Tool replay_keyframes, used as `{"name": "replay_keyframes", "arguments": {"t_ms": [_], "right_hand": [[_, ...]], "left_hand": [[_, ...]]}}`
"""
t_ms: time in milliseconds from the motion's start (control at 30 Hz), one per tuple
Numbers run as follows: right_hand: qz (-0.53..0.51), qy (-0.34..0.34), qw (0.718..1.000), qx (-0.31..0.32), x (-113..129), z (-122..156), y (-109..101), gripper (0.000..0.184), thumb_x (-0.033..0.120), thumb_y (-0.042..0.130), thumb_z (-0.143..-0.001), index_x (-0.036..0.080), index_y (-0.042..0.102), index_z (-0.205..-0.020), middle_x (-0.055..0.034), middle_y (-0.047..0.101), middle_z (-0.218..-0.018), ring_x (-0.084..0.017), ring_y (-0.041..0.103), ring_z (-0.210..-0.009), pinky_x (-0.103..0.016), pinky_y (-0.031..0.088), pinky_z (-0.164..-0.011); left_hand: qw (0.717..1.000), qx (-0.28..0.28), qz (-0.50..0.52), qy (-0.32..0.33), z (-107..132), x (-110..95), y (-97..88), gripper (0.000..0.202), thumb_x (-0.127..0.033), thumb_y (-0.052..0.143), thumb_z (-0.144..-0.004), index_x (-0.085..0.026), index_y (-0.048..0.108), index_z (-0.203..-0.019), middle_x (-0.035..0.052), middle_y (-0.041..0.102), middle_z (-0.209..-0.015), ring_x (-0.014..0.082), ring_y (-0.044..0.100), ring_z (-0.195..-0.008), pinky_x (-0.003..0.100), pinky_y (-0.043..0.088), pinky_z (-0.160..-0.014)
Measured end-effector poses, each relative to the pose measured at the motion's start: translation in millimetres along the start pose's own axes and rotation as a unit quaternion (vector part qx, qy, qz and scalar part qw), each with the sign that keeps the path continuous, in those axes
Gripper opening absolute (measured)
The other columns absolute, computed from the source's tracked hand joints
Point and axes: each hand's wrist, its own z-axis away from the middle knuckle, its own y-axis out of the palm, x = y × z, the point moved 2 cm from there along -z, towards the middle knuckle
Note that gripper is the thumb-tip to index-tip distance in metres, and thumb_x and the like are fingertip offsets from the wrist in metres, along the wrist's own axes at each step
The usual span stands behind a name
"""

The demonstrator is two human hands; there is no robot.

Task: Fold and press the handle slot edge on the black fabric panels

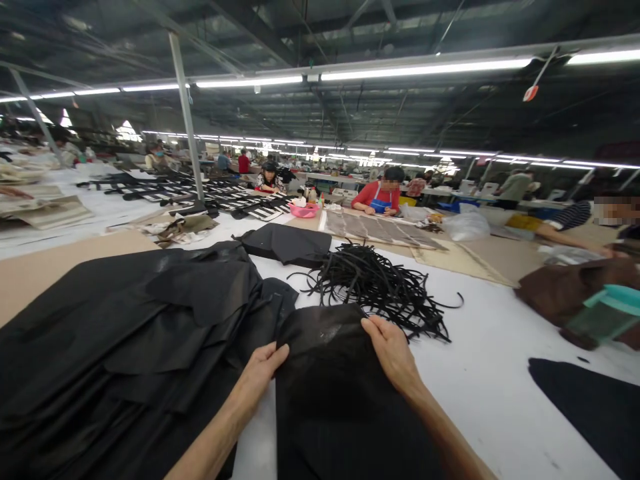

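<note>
A black fabric piece (327, 373) with a rounded far end and faint pale marks hangs between my hands, its lower part running out of the bottom of the view. My left hand (265, 365) pinches its left edge, thumb on top. On the opposite edge, my right hand (393, 347) grips the cloth near the far corner. Just beyond it lies a tangled heap of narrow black strips (375, 283). To the left spreads a large pile of black fabric pieces (150, 333), overlapping and creased. The fingertips under the cloth are hidden.
A folded black stack (287, 243) lies behind the pile on the white table (480, 373). On the right are a brown cloth bundle (560, 293), a teal-lidded container (610, 313) and another black piece (590, 407). Co-workers sit farther back, one in red (380, 193).
</note>
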Motion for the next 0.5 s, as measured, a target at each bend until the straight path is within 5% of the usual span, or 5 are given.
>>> {"name": "replay_keyframes", "arguments": {"t_ms": [167,267,500], "right_hand": [[0.000,0.050,0.997,-0.051,5,22,-53,0.034,0.044,0.034,-0.086,0.022,0.035,-0.059,0.0036,0.045,-0.056,-0.015,0.044,-0.058,-0.026,0.033,-0.057],[0.011,0.057,0.997,-0.056,6,35,-70,0.034,0.043,0.035,-0.087,0.022,0.038,-0.060,0.0037,0.049,-0.059,-0.015,0.048,-0.060,-0.025,0.034,-0.057],[0.188,0.057,0.980,-0.029,-26,40,-50,0.029,0.027,0.033,-0.093,0.019,0.053,-0.074,-0.0029,0.061,-0.072,-0.018,0.056,-0.069,-0.027,0.037,-0.061]], "left_hand": [[0.988,0.117,0.097,-0.014,22,-17,22.9,0.033,-0.040,0.065,-0.076,-0.013,0.066,-0.095,0.0086,0.068,-0.085,0.0192,0.062,-0.079,0.026,0.046,-0.074],[0.976,0.095,0.185,-0.068,30,-25,33.4,0.026,-0.032,0.072,-0.070,-0.014,0.066,-0.087,0.0068,0.069,-0.080,0.0164,0.063,-0.070,0.022,0.048,-0.062],[0.962,0.032,0.218,-0.159,27,-6,58.3,0.021,-0.024,0.066,-0.073,-0.010,0.064,-0.090,0.0120,0.069,-0.083,0.0254,0.066,-0.079,0.035,0.054,-0.075]]}}
